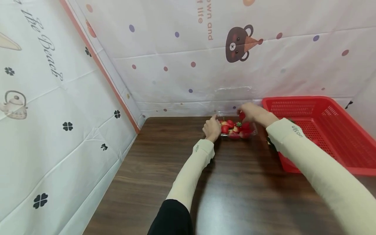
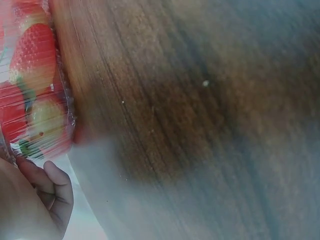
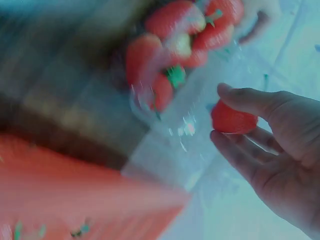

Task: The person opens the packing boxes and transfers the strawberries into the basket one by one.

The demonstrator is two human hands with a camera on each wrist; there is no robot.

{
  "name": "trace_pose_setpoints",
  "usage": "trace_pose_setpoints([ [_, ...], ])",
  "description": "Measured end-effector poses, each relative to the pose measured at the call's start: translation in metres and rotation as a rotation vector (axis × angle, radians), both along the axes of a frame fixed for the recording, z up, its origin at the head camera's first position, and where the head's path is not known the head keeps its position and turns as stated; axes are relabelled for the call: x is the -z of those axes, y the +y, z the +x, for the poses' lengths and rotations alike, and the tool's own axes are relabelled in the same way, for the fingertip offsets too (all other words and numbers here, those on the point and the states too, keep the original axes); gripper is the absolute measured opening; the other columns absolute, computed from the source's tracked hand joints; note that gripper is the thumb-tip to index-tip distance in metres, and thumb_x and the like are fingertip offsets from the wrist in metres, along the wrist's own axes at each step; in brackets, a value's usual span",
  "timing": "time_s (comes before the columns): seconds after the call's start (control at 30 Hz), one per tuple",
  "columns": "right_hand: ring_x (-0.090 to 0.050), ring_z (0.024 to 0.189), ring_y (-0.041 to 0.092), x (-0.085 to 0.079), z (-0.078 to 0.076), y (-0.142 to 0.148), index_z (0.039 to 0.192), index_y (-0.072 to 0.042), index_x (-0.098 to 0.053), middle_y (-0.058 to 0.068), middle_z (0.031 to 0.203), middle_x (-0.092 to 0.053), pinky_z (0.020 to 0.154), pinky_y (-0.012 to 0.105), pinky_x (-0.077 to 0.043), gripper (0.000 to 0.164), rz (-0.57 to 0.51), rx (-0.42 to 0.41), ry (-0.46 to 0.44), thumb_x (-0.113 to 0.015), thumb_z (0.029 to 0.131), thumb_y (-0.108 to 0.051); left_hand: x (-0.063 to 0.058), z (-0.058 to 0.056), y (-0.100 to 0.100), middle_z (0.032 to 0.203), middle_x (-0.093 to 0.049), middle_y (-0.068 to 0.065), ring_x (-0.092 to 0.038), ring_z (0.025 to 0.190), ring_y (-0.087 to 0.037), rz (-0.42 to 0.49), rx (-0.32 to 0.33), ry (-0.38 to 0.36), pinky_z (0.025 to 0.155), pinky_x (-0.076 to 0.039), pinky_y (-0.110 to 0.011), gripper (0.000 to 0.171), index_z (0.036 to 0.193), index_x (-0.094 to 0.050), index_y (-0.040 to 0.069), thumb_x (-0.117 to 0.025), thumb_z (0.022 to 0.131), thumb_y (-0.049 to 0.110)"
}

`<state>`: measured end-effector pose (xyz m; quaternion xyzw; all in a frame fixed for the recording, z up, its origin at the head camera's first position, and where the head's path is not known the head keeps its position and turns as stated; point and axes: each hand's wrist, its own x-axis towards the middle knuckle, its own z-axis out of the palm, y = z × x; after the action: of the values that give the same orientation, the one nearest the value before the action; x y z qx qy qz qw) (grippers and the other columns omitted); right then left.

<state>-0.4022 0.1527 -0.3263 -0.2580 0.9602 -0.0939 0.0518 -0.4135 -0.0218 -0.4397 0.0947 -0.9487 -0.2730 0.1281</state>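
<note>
While we are pinching a strawberry [image 3: 233,119] with our right hand [image 1: 252,113] at one o'clock of the clear box [image 1: 255,130], our left hand [image 1: 211,129] is touching its nine-o'clock side, presumably steadying it; whether gripping, we cannot tell. The red basket [image 1: 346,133] is standing at three o'clock.

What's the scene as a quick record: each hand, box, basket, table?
Left hand: at the clear box's left end; grip unclear
Right hand: holds one strawberry
Box contents: several strawberries
Red basket: right of the box, partly behind the right sleeve
Table: dark wood-grain
</note>
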Motion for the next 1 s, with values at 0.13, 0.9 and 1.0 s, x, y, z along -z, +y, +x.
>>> trace_pose_setpoints([
  [0.13,-0.062,0.104,0.043,-0.021,-0.001,0.018,0.115,0.006,-0.067,0.029,0.111,-0.065,0.091,0.057,-0.054,0.037,-0.024,0.014,0.118,-0.080,0.081,-0.003,0.000,-0.001,-0.003,0.117,-0.077,-0.009,-0.075,0.095,-0.030,-0.005,-0.010,-0.009,0.081,-0.057,-0.045,0.037,0.140,-0.063,0.032,-0.053,0.105,0.027],
  [0.9,-0.063,0.097,0.049,-0.023,0.009,0.137,0.118,0.013,-0.059,0.036,0.111,-0.063,0.079,0.060,-0.054,0.035,0.016,0.220,0.065,-0.071,0.085,0.009,0.003,-0.005,-0.013,0.118,-0.077,-0.010,-0.075,0.096,-0.033,-0.020,-0.045,-0.012,0.082,-0.058,-0.046,0.037,0.139,-0.064,0.033,-0.054,0.104,0.026],
  [1.0,-0.062,0.096,0.048,-0.017,0.011,0.142,0.117,0.013,-0.058,0.036,0.110,-0.063,0.079,0.060,-0.054,0.037,0.003,0.240,0.036,-0.073,0.084,0.008,0.002,-0.003,-0.011,0.118,-0.077,-0.010,-0.075,0.097,-0.033,-0.015,-0.048,-0.018,0.082,-0.058,-0.047,0.037,0.139,-0.064,0.034,-0.054,0.104,0.027],
])
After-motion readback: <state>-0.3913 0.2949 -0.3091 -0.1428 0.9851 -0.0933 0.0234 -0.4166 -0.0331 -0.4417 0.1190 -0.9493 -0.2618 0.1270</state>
